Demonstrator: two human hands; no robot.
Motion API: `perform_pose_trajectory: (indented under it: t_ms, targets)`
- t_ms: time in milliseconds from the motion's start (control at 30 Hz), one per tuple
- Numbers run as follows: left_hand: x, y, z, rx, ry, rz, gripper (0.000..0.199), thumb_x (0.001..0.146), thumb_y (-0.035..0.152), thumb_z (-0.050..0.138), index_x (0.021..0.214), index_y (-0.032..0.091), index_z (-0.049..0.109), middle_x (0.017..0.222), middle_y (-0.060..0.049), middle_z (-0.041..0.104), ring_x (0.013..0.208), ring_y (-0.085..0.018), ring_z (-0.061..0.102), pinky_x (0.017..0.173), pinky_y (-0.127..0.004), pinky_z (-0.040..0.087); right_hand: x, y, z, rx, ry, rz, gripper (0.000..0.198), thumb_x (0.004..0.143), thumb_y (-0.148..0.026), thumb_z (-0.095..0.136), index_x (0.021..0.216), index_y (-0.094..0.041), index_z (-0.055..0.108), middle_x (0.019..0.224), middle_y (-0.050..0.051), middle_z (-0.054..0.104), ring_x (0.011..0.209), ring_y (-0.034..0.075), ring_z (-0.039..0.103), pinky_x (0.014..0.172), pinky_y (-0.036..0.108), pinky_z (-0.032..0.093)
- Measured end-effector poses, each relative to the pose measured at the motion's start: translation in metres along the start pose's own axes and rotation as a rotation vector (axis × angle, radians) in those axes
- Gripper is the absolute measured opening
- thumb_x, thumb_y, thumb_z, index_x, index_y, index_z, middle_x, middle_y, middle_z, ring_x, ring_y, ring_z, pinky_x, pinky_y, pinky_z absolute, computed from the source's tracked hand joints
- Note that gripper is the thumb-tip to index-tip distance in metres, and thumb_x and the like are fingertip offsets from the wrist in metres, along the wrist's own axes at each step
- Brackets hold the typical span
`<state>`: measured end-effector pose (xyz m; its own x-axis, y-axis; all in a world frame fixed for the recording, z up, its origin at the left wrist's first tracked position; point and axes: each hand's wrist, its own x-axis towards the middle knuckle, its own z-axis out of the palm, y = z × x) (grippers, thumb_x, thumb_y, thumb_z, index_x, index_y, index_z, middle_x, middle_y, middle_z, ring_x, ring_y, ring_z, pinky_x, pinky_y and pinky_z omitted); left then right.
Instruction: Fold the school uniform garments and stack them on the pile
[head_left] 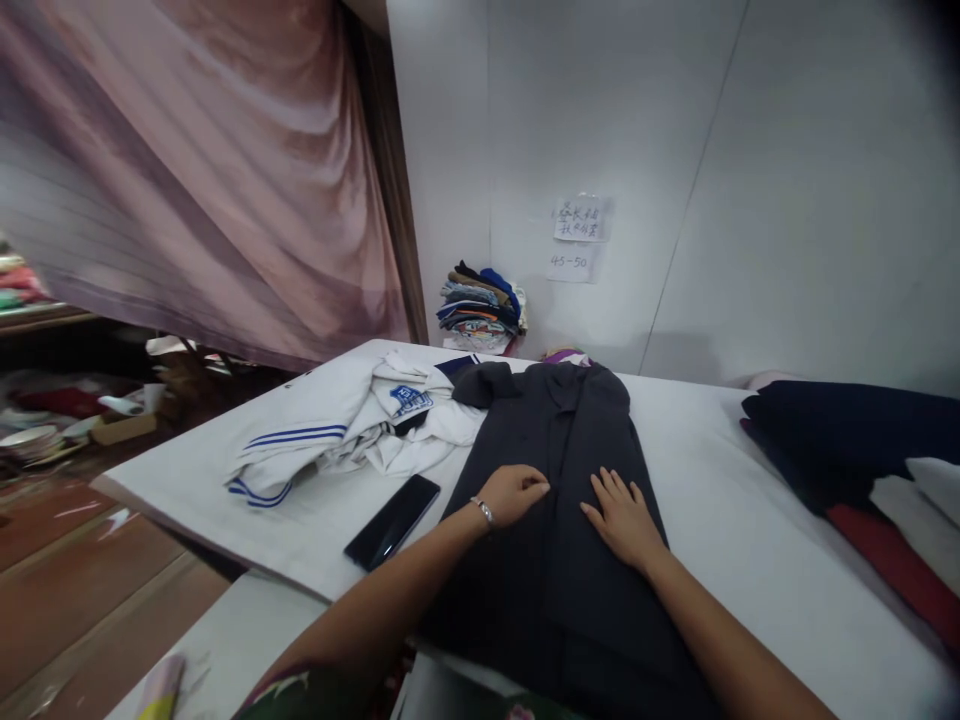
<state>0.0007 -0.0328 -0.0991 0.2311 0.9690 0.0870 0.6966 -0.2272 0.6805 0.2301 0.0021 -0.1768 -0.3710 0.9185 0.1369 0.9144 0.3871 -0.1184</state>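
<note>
A dark grey collared jacket (517, 440) lies front up and lengthwise on the table, its collar at the far end and its hem at my body. One sleeve is folded by the collar on the left. My left hand (514, 495), with a bracelet at the wrist, rests on the left front panel. Its fingers are curled together in a pinch at the front opening edge. On the right panel my right hand (622, 518) lies flat, fingers spread. A black phone (393, 522) is left of the jacket, and beyond it sits a crumpled white garment (360, 410) with blue stripes.
The white table (720, 480) meets a pale wall. A stack of folded clothes (480, 305) stands at the back. Dark, red and light clothing (847, 430) is piled at the right edge. A pinkish curtain (247, 170) hangs at left. Handwritten notes (581, 220) are on the wall.
</note>
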Motion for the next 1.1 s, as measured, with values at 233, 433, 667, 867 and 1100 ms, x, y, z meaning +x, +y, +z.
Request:
perform_pose_trajectory:
  t_ms: [233,433,667,867,1100]
  targets:
    - [0.038,-0.047,-0.016,0.292,0.112,-0.122,0.029,0.084,0.032,0.055,0.105,0.017,0.068,0.109,-0.006,0.067,0.096,-0.02,0.062,0.087,-0.029,0.046,-0.001,0.004,0.003,0.0,0.02,-0.012,0.065,0.092,-0.053,0.031,0.142,-0.012,0.039,0.149,0.012,0.032,0.14,0.029,0.024,0.112,0.049,0.017]
    - [0.059,-0.019,0.009,0.27,0.052,0.052,0.04,0.087,0.041,0.052,0.115,0.015,0.062,0.122,-0.009,0.062,0.115,-0.021,0.055,0.101,-0.031,0.04,0.001,0.004,0.002,0.005,0.01,-0.011,0.063,0.092,-0.052,0.032,0.142,-0.014,0.039,0.15,0.012,0.03,0.14,0.028,0.023,0.112,0.049,0.015]
    - [0.047,0.007,0.084,0.338,-0.115,0.154,0.066,0.089,0.059,0.036,0.139,0.016,0.041,0.15,-0.012,0.034,0.139,-0.027,0.027,0.113,-0.049,0.021,0.0,0.004,-0.007,0.156,-0.044,0.018,0.058,0.089,-0.036,0.042,0.142,-0.014,0.038,0.152,0.012,0.027,0.141,0.027,0.019,0.113,0.049,0.012]
    - [0.043,-0.006,0.094,0.428,-0.106,0.16,0.069,0.089,0.062,0.032,0.143,0.02,0.035,0.153,-0.009,0.027,0.141,-0.025,0.02,0.114,-0.049,0.016,0.02,0.049,-0.013,0.742,0.055,0.118,0.038,0.077,-0.027,0.055,0.113,-0.022,0.067,0.131,0.006,0.057,0.127,0.021,0.047,0.111,0.043,0.027]
    - [0.041,-0.001,0.092,0.458,-0.083,0.158,0.065,0.089,0.057,0.037,0.141,0.019,0.037,0.152,-0.009,0.029,0.14,-0.025,0.022,0.114,-0.05,0.017,0.109,0.114,-0.026,0.951,0.282,0.466,0.036,0.079,-0.025,0.053,0.111,-0.015,0.066,0.113,0.008,0.068,0.106,0.021,0.061,0.094,0.036,0.047]
